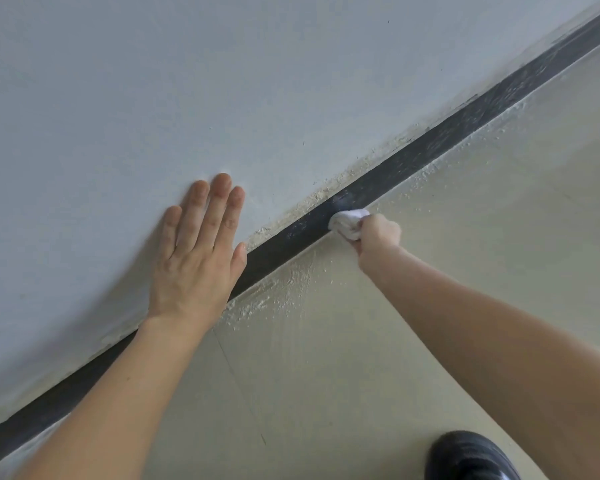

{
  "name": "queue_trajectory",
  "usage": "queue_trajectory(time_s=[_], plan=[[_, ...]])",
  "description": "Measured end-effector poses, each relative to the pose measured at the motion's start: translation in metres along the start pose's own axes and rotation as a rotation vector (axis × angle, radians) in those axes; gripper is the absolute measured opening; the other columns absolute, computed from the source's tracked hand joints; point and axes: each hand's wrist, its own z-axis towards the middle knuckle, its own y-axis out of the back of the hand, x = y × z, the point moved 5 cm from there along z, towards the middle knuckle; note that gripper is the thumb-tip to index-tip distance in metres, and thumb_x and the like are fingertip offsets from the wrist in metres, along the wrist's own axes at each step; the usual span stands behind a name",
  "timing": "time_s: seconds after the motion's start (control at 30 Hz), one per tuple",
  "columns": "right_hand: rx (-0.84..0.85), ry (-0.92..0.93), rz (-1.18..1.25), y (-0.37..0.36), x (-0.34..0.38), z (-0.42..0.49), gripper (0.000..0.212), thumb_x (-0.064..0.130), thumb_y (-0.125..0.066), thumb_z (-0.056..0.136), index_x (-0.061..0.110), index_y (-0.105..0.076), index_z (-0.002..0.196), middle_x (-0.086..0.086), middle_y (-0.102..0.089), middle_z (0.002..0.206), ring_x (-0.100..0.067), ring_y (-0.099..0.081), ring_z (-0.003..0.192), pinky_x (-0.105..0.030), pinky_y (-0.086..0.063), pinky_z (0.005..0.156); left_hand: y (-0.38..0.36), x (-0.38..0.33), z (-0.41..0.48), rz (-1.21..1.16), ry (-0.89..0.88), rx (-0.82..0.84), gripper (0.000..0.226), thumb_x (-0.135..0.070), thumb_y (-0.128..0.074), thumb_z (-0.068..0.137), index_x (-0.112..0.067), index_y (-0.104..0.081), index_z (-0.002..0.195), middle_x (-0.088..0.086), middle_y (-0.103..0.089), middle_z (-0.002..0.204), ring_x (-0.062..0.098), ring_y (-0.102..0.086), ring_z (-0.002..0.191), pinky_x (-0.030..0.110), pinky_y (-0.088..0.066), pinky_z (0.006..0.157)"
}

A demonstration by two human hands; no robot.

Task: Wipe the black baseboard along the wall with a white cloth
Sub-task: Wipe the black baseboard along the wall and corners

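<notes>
The black baseboard [413,161] runs diagonally from the lower left to the upper right, where the pale wall meets the floor. My right hand [378,237] grips a bunched white cloth [349,221] and presses it against the baseboard near the middle of the view. My left hand [196,251] lies flat on the wall with its fingers straight, just above the baseboard and to the left of the cloth. The stretch of baseboard to the upper right looks dusty and streaked with white.
The pale wall [187,81] fills the upper left. Beige floor [465,220] lies to the right, with white crumbs and flakes [278,292] strewn along the baseboard's lower edge. A black shoe [468,457] shows at the bottom right.
</notes>
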Motion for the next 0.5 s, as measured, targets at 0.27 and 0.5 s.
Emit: queue_trajectory(time_s=[0.27, 0.5], plan=[[0.241, -0.273, -0.332, 0.002, -0.051, -0.05, 0.021, 0.003, -0.038, 0.092, -0.001, -0.054, 0.104, -0.022, -0.066, 0.096, -0.027, -0.063, 0.066, -0.033, -0.057, 0.056, -0.003, -0.003, 0.0, 0.081, -0.016, -0.01, 0.071, -0.042, -0.029, 0.094, -0.011, 0.0, 0.151, -0.001, 0.02, 0.156, 0.022, 0.022, 0.142, 0.039, 0.015, 0.115], [0.37, -0.357, -0.203, -0.039, -0.065, -0.072, 0.025, -0.007, -0.036, 0.093, -0.008, -0.052, 0.113, -0.027, -0.059, 0.119, -0.03, -0.066, 0.083, -0.033, -0.06, 0.067, 0.0, -0.001, 0.0, 0.018, -0.018, 0.003, 0.07, -0.039, -0.03, 0.094, -0.014, 0.003, 0.151, -0.005, 0.021, 0.155, 0.018, 0.022, 0.142, 0.036, 0.016, 0.115]])
